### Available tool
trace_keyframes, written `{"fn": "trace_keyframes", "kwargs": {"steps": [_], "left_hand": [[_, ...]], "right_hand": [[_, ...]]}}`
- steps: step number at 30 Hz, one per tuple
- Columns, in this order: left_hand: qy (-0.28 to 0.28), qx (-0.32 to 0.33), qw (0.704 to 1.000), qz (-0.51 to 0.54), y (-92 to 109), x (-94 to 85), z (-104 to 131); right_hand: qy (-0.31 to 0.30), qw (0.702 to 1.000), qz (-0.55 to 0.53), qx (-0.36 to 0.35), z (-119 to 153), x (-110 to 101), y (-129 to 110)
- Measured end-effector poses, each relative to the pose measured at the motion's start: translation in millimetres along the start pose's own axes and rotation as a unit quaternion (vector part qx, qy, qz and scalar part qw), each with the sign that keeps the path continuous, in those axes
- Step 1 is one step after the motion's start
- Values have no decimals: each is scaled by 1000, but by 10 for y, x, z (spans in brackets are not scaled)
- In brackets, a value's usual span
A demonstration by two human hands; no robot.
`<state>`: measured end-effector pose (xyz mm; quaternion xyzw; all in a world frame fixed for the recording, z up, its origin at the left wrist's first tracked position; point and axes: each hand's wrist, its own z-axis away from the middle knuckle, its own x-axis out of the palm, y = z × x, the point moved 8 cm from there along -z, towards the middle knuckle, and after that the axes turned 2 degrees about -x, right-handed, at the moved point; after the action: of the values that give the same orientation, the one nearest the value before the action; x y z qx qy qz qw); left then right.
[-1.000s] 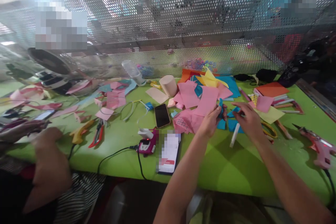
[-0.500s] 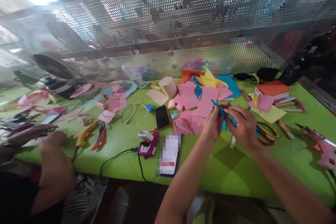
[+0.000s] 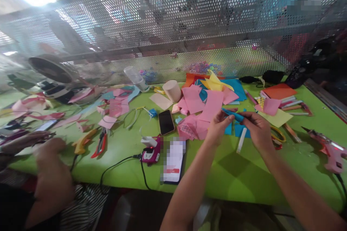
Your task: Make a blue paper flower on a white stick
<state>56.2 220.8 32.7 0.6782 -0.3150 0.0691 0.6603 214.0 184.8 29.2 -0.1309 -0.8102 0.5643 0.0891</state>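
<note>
Between my two hands is a small folded piece of blue felt (image 3: pixel 236 115), held above the green table (image 3: pixel 206 184). My left hand (image 3: pixel 219 124) pinches its left end, thumb on top. At its right end, the fingers of my right hand (image 3: pixel 257 126) are closed on it. Just below my hands lie a white stick (image 3: pixel 241 140) and flat blue pieces (image 3: pixel 241 130). Pink felt sheets (image 3: pixel 193 99) are piled behind my left hand. Scissors with yellow and red handles (image 3: pixel 279 135) lie partly hidden by my right hand.
A pink glue gun (image 3: pixel 329 148) lies at the right. Left of my forearm are a lit phone (image 3: pixel 174 162), a dark phone (image 3: pixel 166 122) and a purple power adapter (image 3: pixel 151 153) with cords. A co-worker's arm (image 3: pixel 52 173) rests far left, near pliers (image 3: pixel 100 142). A perforated metal screen (image 3: pixel 168 25) stands behind.
The blue felt now stretches lengthwise between my hands, which have moved slightly apart. My right hand has turned and shifted right, baring more of the white stick and blue pieces below.
</note>
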Motion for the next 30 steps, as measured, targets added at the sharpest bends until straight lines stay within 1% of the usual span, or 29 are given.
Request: {"fn": "trace_keyframes", "kwargs": {"steps": [2, 6, 11, 13, 17, 20, 24, 28, 30], "left_hand": [[5, 6, 1000, -23, 16, -24, -8], [17, 6, 999, -36, 12, -53, -18], [11, 5, 999, -33, 35, -42, -26], [16, 5, 999, -33, 46, -49, -27], [42, 7, 999, -18, 56, -94, -28], [39, 6, 999, -20, 63, -95, -30], [18, -2, 999, -39, 72, -65, -30], [33, 11, 999, -38, 93, -82, -30], [37, 20, 999, -31, 99, -81, -30]], "right_hand": [[-11, 998, -38, 39, -15, 4, 66], [-24, 993, -69, 90, -13, 26, 137], [-57, 976, -137, 160, 23, 125, 246], [-64, 974, -142, 164, 25, 147, 250], [-72, 980, -119, 145, 15, 150, 198], [-80, 977, -120, 158, 27, 143, 213], [-76, 970, -143, 183, 54, 128, 293], [-74, 964, -181, 182, 55, 158, 288], [-93, 957, -204, 184, 59, 201, 257]]}}
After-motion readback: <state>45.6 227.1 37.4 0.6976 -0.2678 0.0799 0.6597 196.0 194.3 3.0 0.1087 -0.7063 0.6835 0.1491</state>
